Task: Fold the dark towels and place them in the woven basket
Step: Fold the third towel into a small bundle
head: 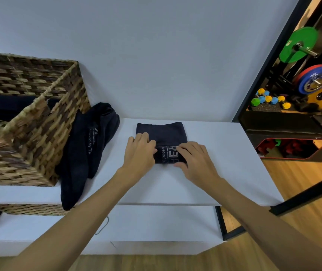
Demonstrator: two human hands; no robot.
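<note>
The towel (161, 133) lies on the white bench (224, 163), right of the woven basket (45, 133). The left hand (139, 153) and the right hand (194, 161) grip its near folded flap, fingers curled over the edge. The long axis of the flap runs left to right. The basket lies to the left, so the left hand is nearer to it.

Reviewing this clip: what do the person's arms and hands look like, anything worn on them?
Both forearms are bare as far as the frame shows: no sleeves, gloves, watch or bracelet. The left hand and right hand show no rings on the visible fingers. No markings or cables on either arm.
</note>
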